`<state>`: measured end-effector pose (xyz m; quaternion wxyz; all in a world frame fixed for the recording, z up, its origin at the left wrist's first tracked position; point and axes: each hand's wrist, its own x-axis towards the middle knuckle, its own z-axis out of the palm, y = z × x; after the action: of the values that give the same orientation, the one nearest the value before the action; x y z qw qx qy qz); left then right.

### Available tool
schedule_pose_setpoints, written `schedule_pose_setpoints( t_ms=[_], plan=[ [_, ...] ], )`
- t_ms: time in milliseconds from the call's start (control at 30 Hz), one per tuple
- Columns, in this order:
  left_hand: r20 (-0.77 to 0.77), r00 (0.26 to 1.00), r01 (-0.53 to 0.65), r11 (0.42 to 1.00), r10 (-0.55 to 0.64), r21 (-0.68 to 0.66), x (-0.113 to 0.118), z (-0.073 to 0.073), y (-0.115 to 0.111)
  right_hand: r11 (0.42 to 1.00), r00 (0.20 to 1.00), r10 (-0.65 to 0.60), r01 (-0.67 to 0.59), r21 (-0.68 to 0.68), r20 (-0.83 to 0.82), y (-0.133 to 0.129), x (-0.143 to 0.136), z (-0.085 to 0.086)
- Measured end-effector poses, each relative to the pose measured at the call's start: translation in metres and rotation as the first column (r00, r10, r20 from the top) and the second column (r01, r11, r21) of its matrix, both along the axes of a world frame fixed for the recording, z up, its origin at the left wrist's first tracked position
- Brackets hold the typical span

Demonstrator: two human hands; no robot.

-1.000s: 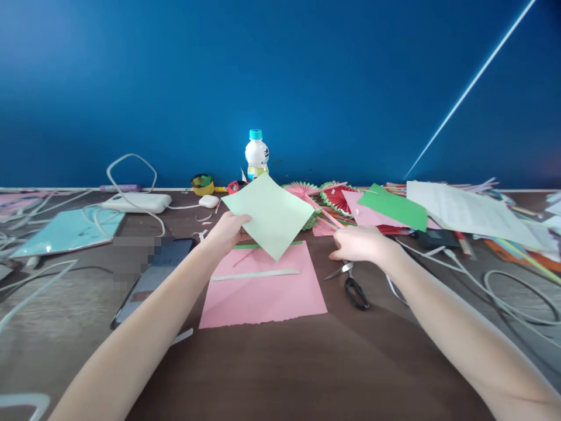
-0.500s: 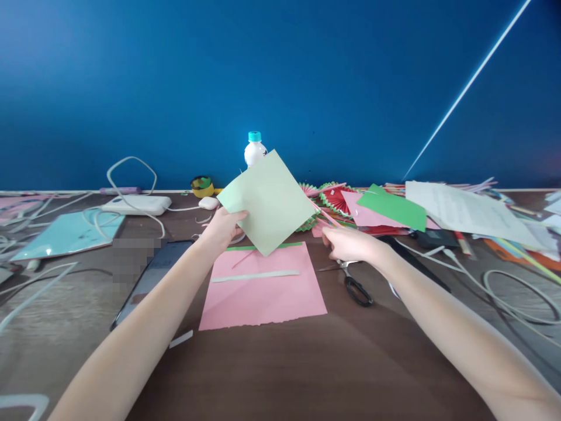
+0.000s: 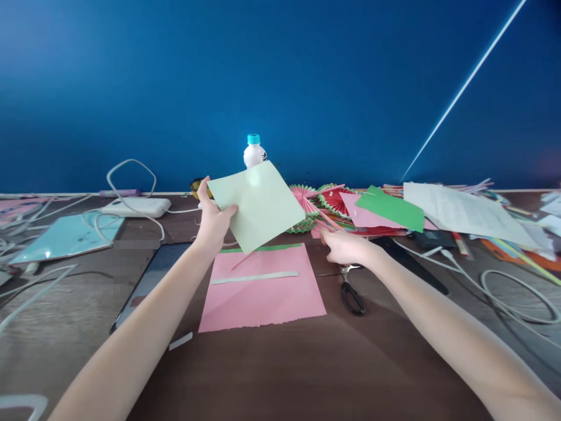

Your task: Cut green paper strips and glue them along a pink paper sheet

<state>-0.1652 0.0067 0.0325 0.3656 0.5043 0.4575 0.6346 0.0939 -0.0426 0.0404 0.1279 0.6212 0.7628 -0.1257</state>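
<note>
The left hand point(image 3: 214, 225) clamps its thumb and fingers on the pale green paper point(image 3: 260, 204), raised and tilted by the pink sheet's point(image 3: 272, 301) far edge. The paper looks light, bendy and easily creased; a gentle edge pinch should suit. The right hand point(image 3: 348, 247) curls its fingers near the scissors point(image 3: 352, 299); whether they grip anything is unclear.

Craft desk point(image 3: 280, 374), dark-topped, against a blue wall point(image 3: 219, 76); we cannot tell whether home or classroom. Taking the pink sheet point(image 3: 267, 304) as landmark, we list: scissors point(image 3: 352, 298) just right of it; pleated paper fans point(image 3: 304, 197) and a green sheet point(image 3: 391, 207) beyond, rightward; a bottle point(image 3: 254, 155) behind; a dark flat device point(image 3: 153, 278) leftward, with a white cable point(image 3: 153, 175) farther left.
</note>
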Motion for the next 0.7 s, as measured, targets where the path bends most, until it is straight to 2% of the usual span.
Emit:
schedule_pose_setpoints(
  t_ms=[167,300,400,567,633,700],
  plan=[
    [-0.055,0.997,-0.057,0.995,0.062,0.083,0.000,0.004,-0.005,0.994,0.997,0.001,0.008,0.112,-0.073,0.003,0.002,-0.002],
    [-0.161,0.985,-0.068,0.997,0.064,-0.020,-0.001,0.008,-0.009,0.960,0.971,0.034,0.035,0.279,-0.237,0.005,0.004,0.003],
    [-0.236,0.971,-0.047,0.995,0.024,-0.093,0.001,0.008,-0.010,0.938,0.923,0.049,0.089,0.336,-0.382,0.005,0.006,0.008],
    [-0.367,0.930,-0.036,0.999,0.018,-0.041,0.006,0.012,-0.016,0.959,0.853,0.003,0.145,0.243,-0.521,0.008,0.012,0.018],
    [-0.418,0.908,-0.006,1.000,-0.004,-0.024,0.009,0.015,-0.019,0.980,0.808,0.012,0.109,0.169,-0.589,0.009,0.015,0.025],
    [-0.478,0.878,0.024,1.000,-0.020,0.001,0.012,0.020,-0.023,0.994,0.720,0.042,0.040,0.102,-0.692,0.008,0.019,0.032]
  ],
)
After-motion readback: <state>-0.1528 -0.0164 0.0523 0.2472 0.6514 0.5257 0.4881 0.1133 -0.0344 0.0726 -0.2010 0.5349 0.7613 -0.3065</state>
